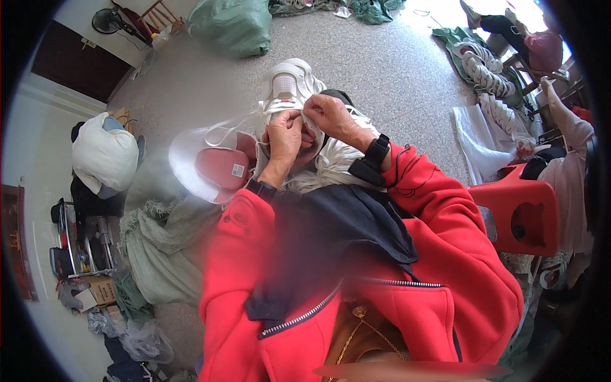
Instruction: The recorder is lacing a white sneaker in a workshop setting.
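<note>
A white sneaker (286,84) lies in front of me, its toe pointing away and its opening toward me. At the top of its tongue, my left hand (284,139) is closed in a pinch on the white shoelace (223,130), part of which loops out to the left. Close beside it, my right hand (332,116) pinches at the right-hand lace edge; the bit of lace between those fingertips is mostly hidden. To the left rests another white shoe (189,167) with a pink insole. A bundle of white laces (339,163) lies below my right wrist.
A green sack (230,27) stands far ahead on the speckled floor. Pale green sacking (167,258) is heaped at my left. Rows of white shoes (489,75) lie at the far right, near seated people. A red plastic stool (519,209) stands by my right elbow.
</note>
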`<state>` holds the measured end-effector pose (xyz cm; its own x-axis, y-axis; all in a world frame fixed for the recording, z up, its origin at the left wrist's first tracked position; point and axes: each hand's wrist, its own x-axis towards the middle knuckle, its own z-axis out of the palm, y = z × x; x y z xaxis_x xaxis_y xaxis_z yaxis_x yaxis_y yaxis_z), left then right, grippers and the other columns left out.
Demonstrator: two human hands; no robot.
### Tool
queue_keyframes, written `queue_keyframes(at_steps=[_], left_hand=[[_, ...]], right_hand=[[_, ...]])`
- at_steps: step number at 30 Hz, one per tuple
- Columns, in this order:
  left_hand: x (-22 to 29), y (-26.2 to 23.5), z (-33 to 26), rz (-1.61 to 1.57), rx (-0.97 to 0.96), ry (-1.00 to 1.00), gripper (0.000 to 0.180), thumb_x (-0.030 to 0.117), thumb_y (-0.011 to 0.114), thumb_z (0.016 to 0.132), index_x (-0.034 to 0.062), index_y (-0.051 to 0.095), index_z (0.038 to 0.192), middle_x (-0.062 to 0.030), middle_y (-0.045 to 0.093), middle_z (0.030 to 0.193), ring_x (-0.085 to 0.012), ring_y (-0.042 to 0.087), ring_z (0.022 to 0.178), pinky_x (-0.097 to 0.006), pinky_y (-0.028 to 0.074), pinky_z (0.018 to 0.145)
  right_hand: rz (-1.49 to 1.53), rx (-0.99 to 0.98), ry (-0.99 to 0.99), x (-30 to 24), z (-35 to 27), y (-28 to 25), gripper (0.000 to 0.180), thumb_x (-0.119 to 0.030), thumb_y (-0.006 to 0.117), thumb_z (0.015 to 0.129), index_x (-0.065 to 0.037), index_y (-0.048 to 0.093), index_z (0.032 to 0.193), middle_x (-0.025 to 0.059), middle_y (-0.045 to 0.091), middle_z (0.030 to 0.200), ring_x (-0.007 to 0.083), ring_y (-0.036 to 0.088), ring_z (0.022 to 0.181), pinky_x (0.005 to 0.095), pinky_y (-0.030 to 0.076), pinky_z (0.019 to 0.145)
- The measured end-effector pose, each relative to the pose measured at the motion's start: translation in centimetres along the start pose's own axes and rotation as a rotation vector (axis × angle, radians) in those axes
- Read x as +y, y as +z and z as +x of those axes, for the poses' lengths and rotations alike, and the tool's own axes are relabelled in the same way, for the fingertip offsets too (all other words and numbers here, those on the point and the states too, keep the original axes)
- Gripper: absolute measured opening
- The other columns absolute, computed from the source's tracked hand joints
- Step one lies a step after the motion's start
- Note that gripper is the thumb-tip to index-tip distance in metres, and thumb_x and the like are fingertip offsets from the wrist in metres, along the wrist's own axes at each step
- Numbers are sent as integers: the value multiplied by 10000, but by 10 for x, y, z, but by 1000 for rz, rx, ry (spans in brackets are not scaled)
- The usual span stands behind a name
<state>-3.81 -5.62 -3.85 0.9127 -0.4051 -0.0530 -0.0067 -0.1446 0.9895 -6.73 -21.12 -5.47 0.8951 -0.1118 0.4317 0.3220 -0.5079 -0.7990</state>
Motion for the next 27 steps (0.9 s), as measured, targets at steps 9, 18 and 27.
queue_keyframes(at_steps=[9,18,27], left_hand=[[25,-29,2,432,-185,-50,151,133,536,976,26,636,936,-40,630,687,-123,606,481,-254,473,388],[119,-187,-121,476,-256,545,137,75,563,891,-1,649,965,-86,674,894,-167,652,775,-268,510,687],[76,-79,-64,802,-30,422,166,135,709,830,9,654,924,-70,634,841,-181,594,727,-318,473,676]], right_hand=[[-137,-99,-50,-18,-13,4,442,-185,647,777,38,525,1139,239,602,1005,408,597,1001,447,471,898],[-17,-100,59,-5,-10,-2,384,-134,621,815,18,521,1153,212,630,1014,366,629,911,415,501,813],[-106,-135,-84,17,20,-1,241,-147,658,789,-26,638,998,152,641,930,337,627,943,412,498,829]])
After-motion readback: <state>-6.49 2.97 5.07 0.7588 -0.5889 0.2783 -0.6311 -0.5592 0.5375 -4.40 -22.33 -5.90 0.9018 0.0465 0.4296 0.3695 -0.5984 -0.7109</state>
